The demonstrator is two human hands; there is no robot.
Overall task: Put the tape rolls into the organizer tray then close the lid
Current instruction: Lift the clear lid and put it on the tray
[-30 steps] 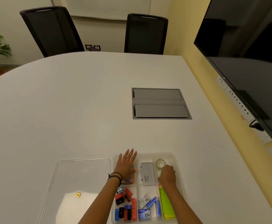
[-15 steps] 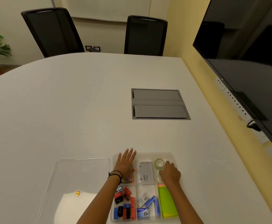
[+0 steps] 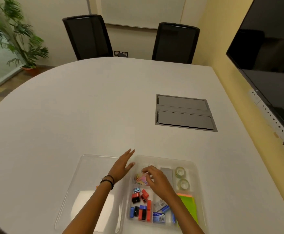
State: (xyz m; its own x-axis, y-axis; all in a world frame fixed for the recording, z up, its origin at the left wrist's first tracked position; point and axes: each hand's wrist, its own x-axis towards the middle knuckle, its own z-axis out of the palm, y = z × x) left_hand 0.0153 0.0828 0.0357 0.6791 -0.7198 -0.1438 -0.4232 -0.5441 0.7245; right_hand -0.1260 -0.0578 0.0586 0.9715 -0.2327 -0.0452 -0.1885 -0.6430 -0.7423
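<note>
I see both clear tape rolls point(image 3: 181, 178) lying in the transparent plastic organizer tray point(image 3: 197, 168) just right of my right hand point(image 3: 156, 180), its fingers loosely curled on nothing, while my left hand point(image 3: 122, 168) spreads flat beside the clear lid point(image 3: 80, 191).

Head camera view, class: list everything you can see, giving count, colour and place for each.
tape rolls: 2, clear, tray's far-right compartment
organizer tray: 1, clear, table near edge
lid: 1, clear, left of tray
sticky notes: green stack, tray's right
small stationery: several, red, blue, black, tray's near-left
table: 1, white
cable hatch: 1, grey, in table
chairs: 2, black, far side
plant: 1, green, far left
screen: 1, black, right wall
left hand: open, over tray's left edge
right hand: over tray
</note>
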